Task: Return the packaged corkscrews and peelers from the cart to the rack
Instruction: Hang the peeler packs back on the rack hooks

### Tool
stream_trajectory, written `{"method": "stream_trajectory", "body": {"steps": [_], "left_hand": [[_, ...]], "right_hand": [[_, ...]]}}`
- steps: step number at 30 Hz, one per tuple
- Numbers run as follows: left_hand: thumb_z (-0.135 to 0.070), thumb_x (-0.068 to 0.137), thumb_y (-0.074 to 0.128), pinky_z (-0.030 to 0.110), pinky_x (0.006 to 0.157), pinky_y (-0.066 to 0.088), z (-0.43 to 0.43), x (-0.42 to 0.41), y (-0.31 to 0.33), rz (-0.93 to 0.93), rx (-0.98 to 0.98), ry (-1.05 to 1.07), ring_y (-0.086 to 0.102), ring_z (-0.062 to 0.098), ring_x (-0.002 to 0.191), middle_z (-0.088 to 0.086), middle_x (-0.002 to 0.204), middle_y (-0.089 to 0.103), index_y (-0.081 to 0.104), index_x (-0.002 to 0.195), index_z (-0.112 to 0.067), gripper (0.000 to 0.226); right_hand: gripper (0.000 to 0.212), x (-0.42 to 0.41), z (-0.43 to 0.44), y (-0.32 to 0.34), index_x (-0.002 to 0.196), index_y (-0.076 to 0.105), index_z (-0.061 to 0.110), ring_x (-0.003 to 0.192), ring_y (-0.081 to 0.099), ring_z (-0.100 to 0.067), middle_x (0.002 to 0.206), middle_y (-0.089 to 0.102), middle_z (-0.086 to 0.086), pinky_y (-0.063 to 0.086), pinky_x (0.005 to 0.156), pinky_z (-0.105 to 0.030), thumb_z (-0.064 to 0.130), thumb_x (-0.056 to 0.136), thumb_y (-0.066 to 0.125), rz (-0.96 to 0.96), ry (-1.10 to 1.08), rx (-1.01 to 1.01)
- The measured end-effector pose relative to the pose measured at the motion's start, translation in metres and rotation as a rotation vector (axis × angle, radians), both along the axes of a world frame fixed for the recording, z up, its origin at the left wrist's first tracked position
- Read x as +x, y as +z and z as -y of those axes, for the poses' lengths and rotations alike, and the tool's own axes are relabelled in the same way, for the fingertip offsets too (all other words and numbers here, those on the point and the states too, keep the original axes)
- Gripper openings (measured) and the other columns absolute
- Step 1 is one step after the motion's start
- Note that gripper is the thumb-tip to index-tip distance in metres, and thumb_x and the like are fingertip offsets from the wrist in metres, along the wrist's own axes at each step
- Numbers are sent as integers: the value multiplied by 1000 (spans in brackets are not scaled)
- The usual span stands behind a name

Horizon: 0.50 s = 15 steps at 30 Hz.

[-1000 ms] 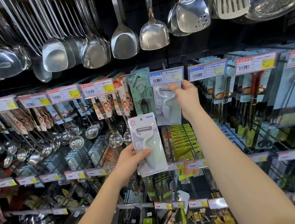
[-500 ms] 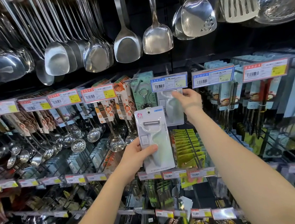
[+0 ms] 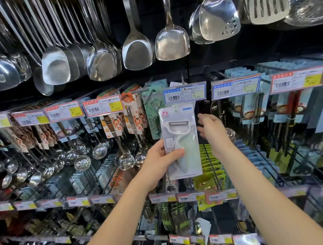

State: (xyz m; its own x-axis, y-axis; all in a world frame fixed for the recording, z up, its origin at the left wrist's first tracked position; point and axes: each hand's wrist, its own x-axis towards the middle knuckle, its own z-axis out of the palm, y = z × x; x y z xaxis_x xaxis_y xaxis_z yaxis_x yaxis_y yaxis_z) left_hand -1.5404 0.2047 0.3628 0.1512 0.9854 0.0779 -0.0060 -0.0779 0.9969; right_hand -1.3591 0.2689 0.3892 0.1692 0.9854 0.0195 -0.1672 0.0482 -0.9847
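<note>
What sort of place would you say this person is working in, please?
Most likely a shop's kitchenware aisle: there are rows of barcoded price tags, steel spatulas hanging overhead, and a packaged peeler in the left hand, carded for sale like the goods around it.

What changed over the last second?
The right hand let go of the hung peeler pack and pulled back, open. The left hand raised its packaged peeler to just below the blue price tag. Its grip is unchanged.
</note>
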Motion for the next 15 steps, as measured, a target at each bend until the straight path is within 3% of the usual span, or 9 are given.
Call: {"method": "stream_trajectory", "body": {"steps": [2, 3, 6, 8, 10, 13, 15], "left_hand": [[-8, 94, 75, 36, 95, 61, -3, 1, 3, 2, 5, -20, 75, 22, 113, 3, 121, 79, 67, 126, -17, 35], [-9, 93, 75, 38, 95, 61, -5, 1, 4, 12, 3, -31, 75, 23, 113, 3, 120, 79, 67, 125, -17, 34], [-10, 90, 79, 48, 100, 59, -9, 1, 11, 36, -4, -64, 75, 28, 114, 6, 120, 79, 68, 124, -16, 36], [-10, 90, 79, 51, 101, 58, -11, 1, 16, 34, 2, -73, 75, 28, 112, 6, 117, 80, 69, 121, -18, 34], [-9, 92, 77, 48, 101, 59, -10, 1, 19, 25, 13, -90, 76, 26, 110, 5, 116, 80, 70, 120, -20, 31], [-13, 95, 75, 45, 99, 59, -7, 1, 21, 1, 44, -132, 76, 26, 109, 5, 117, 80, 70, 122, -20, 29], [-15, 97, 73, 42, 96, 59, -5, -1, 22, -7, 59, -148, 77, 24, 108, 2, 117, 80, 69, 124, -20, 29]], "right_hand": [[28, -1, 15, 4, 125, 60, 11, 99, 71, -16, 120, 72, -4, 56, 88, -33, 30, 104, 54, -86, 48, 21], [32, -2, 23, 4, 125, 61, 10, 100, 71, -16, 117, 73, -3, 54, 82, -29, 32, 103, 56, -73, 46, 45], [51, -5, 37, -3, 138, 56, 17, 119, 59, -11, 132, 60, 9, 46, 95, -27, 48, 98, 61, 199, -58, 142], [62, -7, 45, -6, 148, 47, 19, 128, 51, -9, 139, 52, 10, 42, 106, -30, 51, 97, 61, 241, -91, 172], [54, -10, 53, -4, 143, 53, 16, 125, 56, -10, 136, 58, 7, 45, 99, -26, 45, 99, 62, 191, -61, 184], [29, -16, 66, 0, 119, 65, 16, 100, 68, -9, 109, 72, 4, 49, 76, -18, 35, 98, 66, 197, 2, 185], [17, -21, 70, 3, 111, 67, 19, 89, 71, -4, 100, 74, 6, 56, 75, -20, 28, 96, 70, 210, 3, 195]]}}
